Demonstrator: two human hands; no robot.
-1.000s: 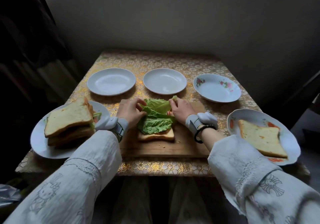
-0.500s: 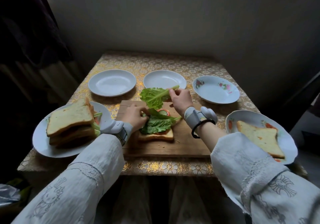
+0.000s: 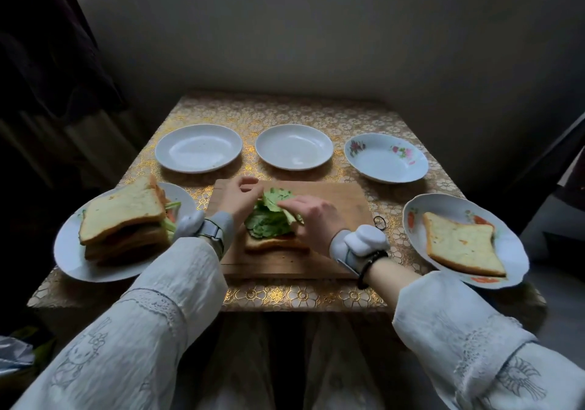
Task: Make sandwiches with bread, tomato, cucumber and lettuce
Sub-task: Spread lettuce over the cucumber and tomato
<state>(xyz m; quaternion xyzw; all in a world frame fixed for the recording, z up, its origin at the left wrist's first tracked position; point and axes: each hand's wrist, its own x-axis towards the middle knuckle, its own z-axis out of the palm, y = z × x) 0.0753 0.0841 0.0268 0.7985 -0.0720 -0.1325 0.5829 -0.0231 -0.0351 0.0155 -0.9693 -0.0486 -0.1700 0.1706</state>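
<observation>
Both hands worked over one open sandwich on the cutting board. The right hand lay across the lettuce, fingers curled down onto the top leaf, pinching or pressing it; which, I could not tell. The left hand sat just beyond and to the left of that grip, fingertips loosely bent at the leaf's far edge, apparently holding nothing. Under the grip lay the bottom bread slice, a trace of red showing at its rim. To finish well, the leaves probably needed flattening inside the crust before the spare slice, on the plate well to the right, went on top. Left of the grip stood finished sandwiches.
</observation>
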